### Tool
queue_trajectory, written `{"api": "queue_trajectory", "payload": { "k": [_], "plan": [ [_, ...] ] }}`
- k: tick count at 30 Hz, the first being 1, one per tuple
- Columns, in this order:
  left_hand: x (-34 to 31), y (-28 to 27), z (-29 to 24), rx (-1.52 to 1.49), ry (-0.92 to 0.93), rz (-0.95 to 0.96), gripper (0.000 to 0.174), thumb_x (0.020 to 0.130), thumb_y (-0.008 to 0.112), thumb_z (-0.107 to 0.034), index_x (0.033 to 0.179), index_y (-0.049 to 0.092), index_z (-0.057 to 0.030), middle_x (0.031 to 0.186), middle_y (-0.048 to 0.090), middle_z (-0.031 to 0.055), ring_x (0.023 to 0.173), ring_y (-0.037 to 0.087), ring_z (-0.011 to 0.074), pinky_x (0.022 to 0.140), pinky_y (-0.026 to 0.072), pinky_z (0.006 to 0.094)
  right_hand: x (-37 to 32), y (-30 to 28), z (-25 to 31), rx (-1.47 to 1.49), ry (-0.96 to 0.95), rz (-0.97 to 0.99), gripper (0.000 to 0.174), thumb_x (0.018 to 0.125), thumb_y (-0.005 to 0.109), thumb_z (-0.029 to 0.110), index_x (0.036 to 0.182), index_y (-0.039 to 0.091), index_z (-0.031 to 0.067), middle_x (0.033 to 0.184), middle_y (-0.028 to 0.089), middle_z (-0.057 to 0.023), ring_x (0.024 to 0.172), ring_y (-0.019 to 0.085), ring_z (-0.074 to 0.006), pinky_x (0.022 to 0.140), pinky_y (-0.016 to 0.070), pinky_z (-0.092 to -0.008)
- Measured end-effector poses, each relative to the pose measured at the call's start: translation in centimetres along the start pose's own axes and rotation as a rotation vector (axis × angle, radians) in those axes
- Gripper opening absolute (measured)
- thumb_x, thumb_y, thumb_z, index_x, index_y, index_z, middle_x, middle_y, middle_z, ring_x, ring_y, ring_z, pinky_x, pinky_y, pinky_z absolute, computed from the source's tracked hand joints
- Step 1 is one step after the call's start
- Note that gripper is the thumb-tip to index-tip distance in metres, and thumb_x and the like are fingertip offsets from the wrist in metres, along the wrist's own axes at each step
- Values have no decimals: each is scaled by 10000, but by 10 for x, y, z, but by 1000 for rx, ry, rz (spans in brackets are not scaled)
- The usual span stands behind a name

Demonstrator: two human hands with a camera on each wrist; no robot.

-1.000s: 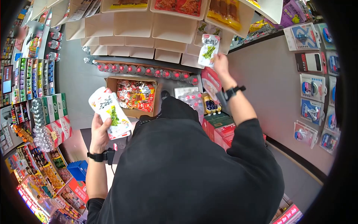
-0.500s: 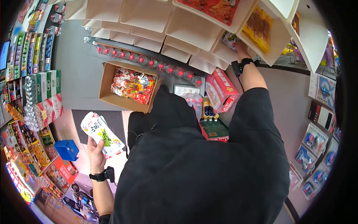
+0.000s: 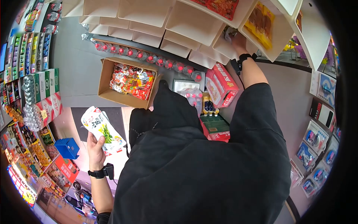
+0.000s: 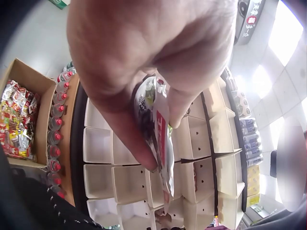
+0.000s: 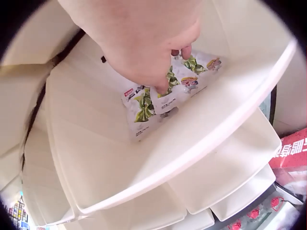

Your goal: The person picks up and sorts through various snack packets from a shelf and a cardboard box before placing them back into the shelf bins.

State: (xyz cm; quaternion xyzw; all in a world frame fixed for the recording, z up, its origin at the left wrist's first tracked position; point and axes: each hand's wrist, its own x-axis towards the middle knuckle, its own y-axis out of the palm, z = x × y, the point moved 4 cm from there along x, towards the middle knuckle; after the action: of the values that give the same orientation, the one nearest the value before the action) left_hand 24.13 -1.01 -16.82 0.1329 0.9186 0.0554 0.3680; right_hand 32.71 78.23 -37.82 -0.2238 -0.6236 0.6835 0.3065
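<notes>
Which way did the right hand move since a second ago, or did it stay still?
Yes. The right hand moved up, from in front of the white bins into one, onto the snack packets.

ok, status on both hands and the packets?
Left hand grips a stack of snack packets. Right hand in the shelf bin, touching the laid packets, grip unclear. Nothing blocking the bin.

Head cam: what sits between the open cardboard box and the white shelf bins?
A row of red-capped bottles runs between the cardboard box and the white bins. The head view shows it, and the left wrist view shows it too.
</notes>
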Motion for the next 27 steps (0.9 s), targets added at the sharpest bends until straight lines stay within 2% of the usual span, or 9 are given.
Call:
{"api": "queue_trajectory", "payload": {
  "k": [4, 7, 9, 11, 12, 15, 19, 21, 27],
  "plan": [
    [8, 10, -6, 50, 18, 70, 681, 927, 737, -14, 1508, 381, 11, 1421, 593, 122, 1284, 599, 223, 1088, 491, 382, -13, -6, -6, 89, 147, -26, 566, 891, 745, 353, 1336, 619, 26, 1353, 629, -249, 1268, 594, -405, 1071, 469, -475],
    [23, 38, -12, 69, 24, 145, 678, 920, 724, 11, 1505, 381, 3, 1427, 580, 141, 1297, 596, 237, 1099, 487, 400, -72, -51, 60, 476, 87, -5, 298, 928, 714, 268, 1105, 744, 30, 1044, 760, -178, 990, 729, -337, 879, 561, -422],
    [34, 67, -16, 80, 26, 213, 684, 915, 720, 21, 1505, 375, 3, 1428, 576, 153, 1299, 596, 244, 1099, 491, 408, -129, -93, 134, 683, 2, 66, 206, 971, 696, 198, 1070, 746, 24, 952, 751, -68, 842, 670, -136, 813, 543, -298],
    [44, 98, -17, 111, 27, 280, 702, 901, 728, 34, 1504, 370, 2, 1424, 575, 157, 1301, 596, 242, 1100, 490, 409, -194, -144, 217, 1103, 92, 424, 182, 1004, 675, 175, 1119, 698, 36, 976, 723, -23, 957, 660, -83, 836, 540, -272],
    [49, 113, -16, 117, 25, 306, 689, 900, 722, 58, 1494, 379, -3, 1416, 580, 153, 1293, 600, 238, 1095, 494, 401, -223, -156, 250, 1244, -23, 516, 184, 996, 693, 163, 1129, 677, 36, 961, 710, -14, 972, 667, -82, 843, 548, -263],
    [56, 160, -16, 139, 97, 406, 649, 906, 723, 66, 1465, 401, -7, 1391, 595, 141, 1276, 609, 230, 1078, 506, 389, -283, -203, 314, 1239, 50, 821, 314, 898, 818, 174, 1125, 640, 50, 947, 713, 1, 920, 680, -72, 791, 555, -254],
    [58, 185, -16, 179, 107, 544, 659, 902, 763, 23, 1457, 407, -8, 1380, 603, 136, 1265, 616, 234, 1059, 519, 389, -323, -202, 324, 1317, 108, 763, 258, 935, 785, 133, 1139, 682, 15, 998, 750, -39, 895, 683, -66, 749, 550, -261],
    [56, 189, -18, 142, 71, 621, 674, 904, 773, -2, 1465, 400, -6, 1390, 604, 143, 1267, 617, 239, 1068, 513, 392, -331, -199, 320, 1670, 214, 840, 246, 970, 731, 82, 1194, 685, -10, 1071, 757, -64, 933, 687, -73, 782, 547, -260],
    [59, 176, -14, 108, 28, 579, 655, 926, 754, -28, 1477, 399, -10, 1391, 612, 143, 1268, 620, 243, 1072, 515, 405, -327, -204, 298, 1780, 224, 761, 218, 992, 695, 74, 1182, 687, -33, 1011, 760, -55, 866, 674, -67, 740, 531, -255]
  ]
}}
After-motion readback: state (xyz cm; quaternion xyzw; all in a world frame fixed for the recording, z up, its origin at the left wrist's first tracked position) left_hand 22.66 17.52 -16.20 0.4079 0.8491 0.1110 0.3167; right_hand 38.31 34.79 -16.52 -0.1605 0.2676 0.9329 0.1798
